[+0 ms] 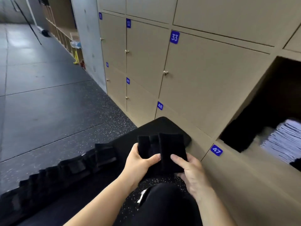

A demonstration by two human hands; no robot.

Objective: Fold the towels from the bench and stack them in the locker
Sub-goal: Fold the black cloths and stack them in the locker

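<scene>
A folded black towel [164, 149] is held above the end of the black bench [130, 144]. My left hand [140, 162] grips its left side with the thumb on top. My right hand [190, 170] grips its right side, fingers curled underneath. More black towels [68, 168] lie in a row along the bench to the left. The open locker [267, 111] is to the right, dark inside, with a stack of folded pale towels [283, 141] in it.
Closed beige locker doors numbered 33 [174, 37], 48 [160, 106] and 47 [216, 150] fill the wall ahead. Dark speckled rubber floor [57, 111] spreads to the left. My black-clad knee [164, 203] is below the hands. A yellow floor sign [75, 58] stands far back.
</scene>
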